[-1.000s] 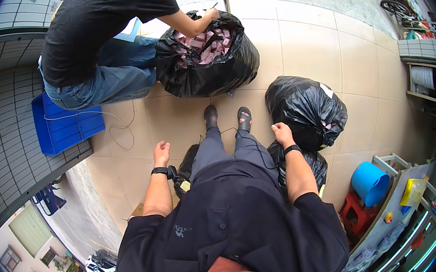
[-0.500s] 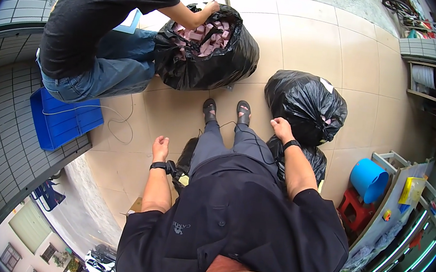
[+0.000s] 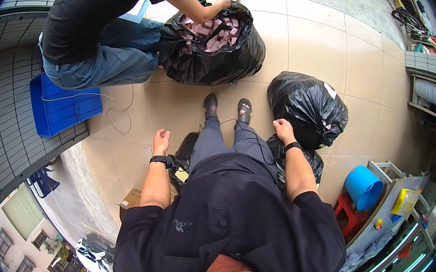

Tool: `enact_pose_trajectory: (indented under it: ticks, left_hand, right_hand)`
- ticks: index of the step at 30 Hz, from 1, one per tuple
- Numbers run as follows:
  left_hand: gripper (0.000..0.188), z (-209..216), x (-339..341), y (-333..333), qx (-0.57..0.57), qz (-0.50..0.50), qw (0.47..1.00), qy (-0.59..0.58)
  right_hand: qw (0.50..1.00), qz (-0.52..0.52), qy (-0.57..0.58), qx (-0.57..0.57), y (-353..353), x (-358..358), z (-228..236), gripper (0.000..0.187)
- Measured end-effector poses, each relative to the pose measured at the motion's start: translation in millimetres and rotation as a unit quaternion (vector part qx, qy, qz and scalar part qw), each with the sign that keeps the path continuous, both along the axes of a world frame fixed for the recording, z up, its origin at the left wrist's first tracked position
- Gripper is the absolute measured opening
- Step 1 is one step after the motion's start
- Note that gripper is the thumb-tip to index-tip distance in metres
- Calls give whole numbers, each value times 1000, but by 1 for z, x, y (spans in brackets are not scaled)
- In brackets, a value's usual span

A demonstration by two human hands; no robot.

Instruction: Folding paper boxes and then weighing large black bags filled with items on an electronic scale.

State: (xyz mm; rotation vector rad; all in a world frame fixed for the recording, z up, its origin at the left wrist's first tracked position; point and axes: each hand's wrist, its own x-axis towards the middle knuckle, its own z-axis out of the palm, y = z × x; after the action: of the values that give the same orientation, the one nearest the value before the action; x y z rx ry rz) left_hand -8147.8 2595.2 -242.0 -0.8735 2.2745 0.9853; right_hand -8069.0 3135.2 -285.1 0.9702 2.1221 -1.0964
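My left hand (image 3: pixel 161 142) hangs beside my left thigh, its fingers loosely curled, and I see nothing in it. My right hand (image 3: pixel 284 130) is held out on the other side, fingers also curled in and apparently holding nothing. Nearest to it is a tied black garbage bag (image 3: pixel 302 102) on the floor; whether they touch I cannot tell. Another black bag (image 3: pixel 310 165) lies under my right forearm. Ahead on the left, an open black garbage bag (image 3: pixel 226 64) is full of pink blocks (image 3: pixel 216 34). A person's hand (image 3: pixel 223 2) holds a pen at its rim.
The person in a dark shirt (image 3: pixel 98 9) bends over the open bag. A blue bin (image 3: pixel 59 110) and a loose cable (image 3: pixel 130 118) lie at left. Behind me on the right stand a blue bucket (image 3: pixel 364 187) and a red stool (image 3: pixel 349 215). A cardboard box (image 3: pixel 131 199) sits behind my left arm.
My view has shifted slightly, so the bags and the person sit a little farther right in the picture. Both my hands keep nearly the same pose beside my body.
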Motion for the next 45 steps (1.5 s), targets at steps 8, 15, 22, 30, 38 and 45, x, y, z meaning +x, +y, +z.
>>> enact_pose_trajectory:
  ticks: [8, 15, 22, 30, 38, 45]
  left_hand:
    - [49, -5, -6, -3, -3, 5, 1000, 1]
    - [50, -13, -31, -6, 20, -12, 1000, -12]
    - [53, -39, -115, -5, -42, -169, 983, 52]
    - [64, -110, -275, 77, -130, -250, 927, 247]
    - [78, -163, -433, 138, -220, -349, 844, 342]
    - [41, -187, -476, 141, -190, -585, 723, 315]
  right_hand:
    - [1000, 8, -3, -2, -5, -12, -2, 34]
    - [1000, -6, -6, -7, -15, -25, -14, 34]
    - [974, -174, 22, -146, -39, -111, -12, 41]
    - [974, -55, 209, 59, -39, -345, -55, 66]
    - [913, 54, 357, 188, -28, -447, -155, 57]
    - [906, -64, 408, -91, -12, -479, -186, 31]
